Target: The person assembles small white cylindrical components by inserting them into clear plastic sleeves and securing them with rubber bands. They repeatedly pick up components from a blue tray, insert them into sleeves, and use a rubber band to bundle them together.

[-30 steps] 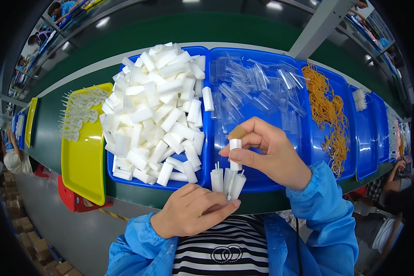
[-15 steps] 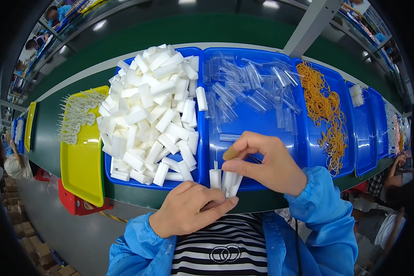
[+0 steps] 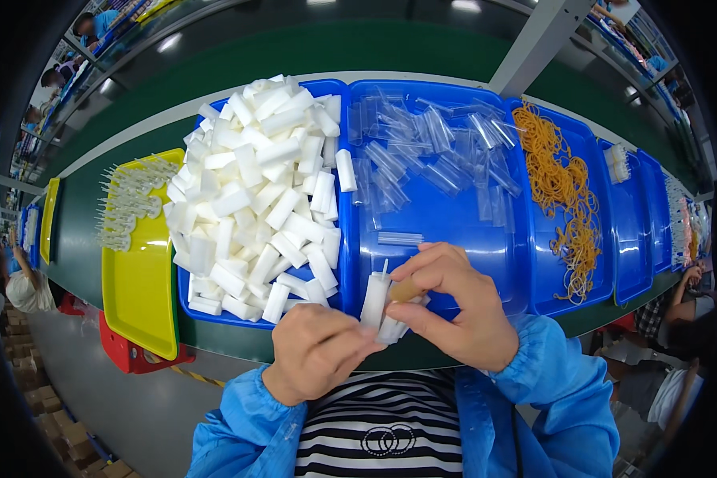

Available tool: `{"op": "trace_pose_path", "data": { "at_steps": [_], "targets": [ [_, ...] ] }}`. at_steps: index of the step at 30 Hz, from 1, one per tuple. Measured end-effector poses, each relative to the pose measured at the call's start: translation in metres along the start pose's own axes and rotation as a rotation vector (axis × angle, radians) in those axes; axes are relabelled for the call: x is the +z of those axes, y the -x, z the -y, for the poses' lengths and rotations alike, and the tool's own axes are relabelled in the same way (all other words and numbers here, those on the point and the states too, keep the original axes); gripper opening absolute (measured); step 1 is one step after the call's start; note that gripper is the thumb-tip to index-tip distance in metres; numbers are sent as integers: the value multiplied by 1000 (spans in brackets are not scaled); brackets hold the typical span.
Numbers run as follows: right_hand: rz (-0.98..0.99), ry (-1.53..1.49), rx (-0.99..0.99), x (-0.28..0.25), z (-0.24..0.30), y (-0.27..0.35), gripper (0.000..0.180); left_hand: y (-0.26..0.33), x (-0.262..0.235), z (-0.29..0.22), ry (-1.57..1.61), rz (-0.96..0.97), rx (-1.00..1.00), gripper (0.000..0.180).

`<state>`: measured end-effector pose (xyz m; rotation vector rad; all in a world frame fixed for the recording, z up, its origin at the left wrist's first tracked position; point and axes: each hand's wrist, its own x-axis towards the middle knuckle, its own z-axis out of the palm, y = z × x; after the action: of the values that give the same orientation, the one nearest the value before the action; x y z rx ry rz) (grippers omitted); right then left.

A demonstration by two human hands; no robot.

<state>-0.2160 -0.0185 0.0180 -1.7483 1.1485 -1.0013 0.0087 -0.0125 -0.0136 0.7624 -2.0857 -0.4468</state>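
Head view: nearest, at 6 o'clock, the left hand (image 3: 319, 350) and right hand (image 3: 462, 311) meet over the desk (image 3: 239, 338) edge, each grip clamped on a small bundle of white foam sticks (image 3: 378, 307), with a rubber band (image 3: 405, 290) pinched in the right fingers. Just beyond, at 11 o'clock, a blue tray (image 3: 215, 312) heaped with white foam blocks (image 3: 255, 191). At 12 o'clock, clear plastic sleeves (image 3: 430, 151) lie in a second blue bin (image 3: 470, 255). At 2 o'clock, orange rubber bands (image 3: 562, 191). At 9 o'clock, a yellow tray (image 3: 139, 287).

Two hands (image 3: 390, 334), four blue trays (image 3: 438, 263), two yellow trays (image 3: 135, 295).
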Motion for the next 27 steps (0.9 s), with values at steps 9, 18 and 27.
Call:
{"op": "trace_pose_path", "data": {
  "at_steps": [9, 18, 27],
  "targets": [
    [3, 27, -114, -15, 7, 19, 26, -12, 12, -20, 1210, 127, -668, 44],
    [30, 672, -270, -25, -29, -38, 17, -11, 15, -17, 968, -145, -662, 42],
    [140, 540, -101, -26, -22, -53, 27, -13, 10, -16, 876, -176, -659, 33]
  ]
}}
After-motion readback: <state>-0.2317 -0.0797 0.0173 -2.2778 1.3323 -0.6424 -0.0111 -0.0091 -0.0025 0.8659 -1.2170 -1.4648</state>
